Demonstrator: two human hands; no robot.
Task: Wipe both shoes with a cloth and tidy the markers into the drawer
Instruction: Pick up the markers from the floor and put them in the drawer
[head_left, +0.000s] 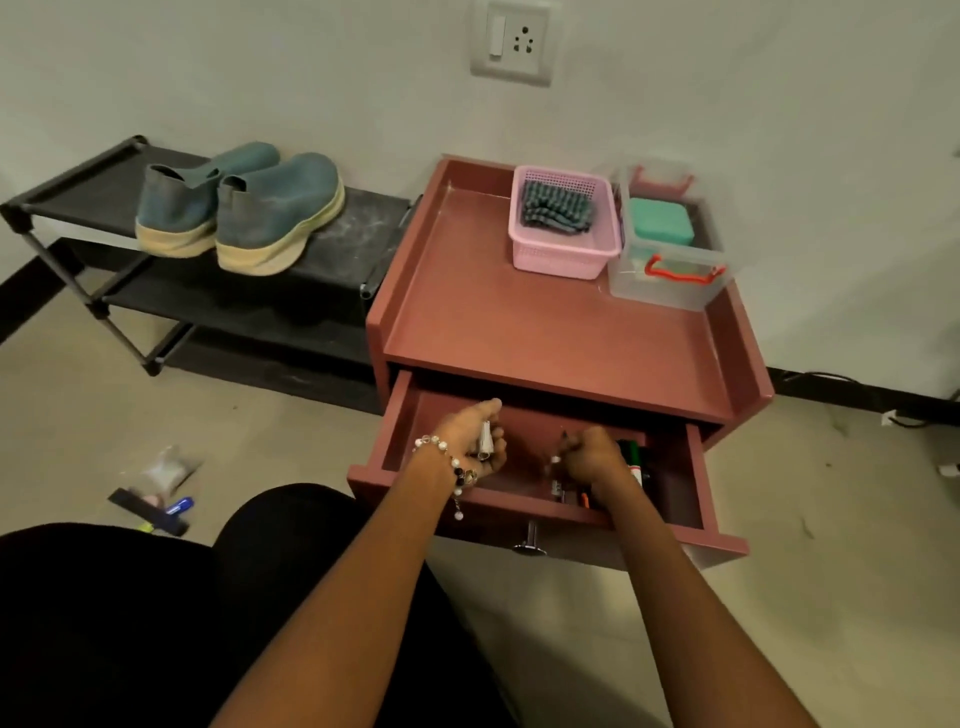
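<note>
In the open drawer (670, 467) | left hand (475, 441) grips a pale cylindrical marker (485, 440), upright | right hand (592, 460) pinches a thin dark marker (558, 452), tilted.

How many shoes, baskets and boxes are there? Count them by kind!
Shoes: 2, left shoe and right shoe
Pink basket: 1
Clear box: 1
Total: 4
</note>
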